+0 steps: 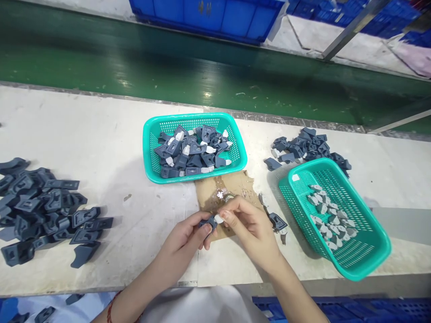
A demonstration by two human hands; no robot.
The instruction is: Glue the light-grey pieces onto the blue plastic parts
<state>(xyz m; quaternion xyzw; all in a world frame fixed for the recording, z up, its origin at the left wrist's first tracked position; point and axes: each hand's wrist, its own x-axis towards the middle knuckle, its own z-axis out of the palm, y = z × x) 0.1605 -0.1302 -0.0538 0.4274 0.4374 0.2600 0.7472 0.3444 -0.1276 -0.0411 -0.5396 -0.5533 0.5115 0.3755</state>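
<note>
Over a piece of brown cardboard [210, 193], my left hand [188, 235] is closed around a dark grey plastic part [209, 223], mostly hidden by the fingers. My right hand [249, 224] pinches a small white plastic piece [218, 219] at the end of that grey part; the two touch. Just beyond my hands stands a green basket [147, 154] full of grey parts with white ends. To the right, a second green basket [373, 220] is tilted and holds several small whitish pieces [332, 215].
A heap of dark grey parts [50, 202] lies at the left, another [303, 146] behind the right basket. One loose part [277, 221] rests right of my right hand. A green belt [168, 76] crosses behind the table, with a blue crate [208, 18] beyond it.
</note>
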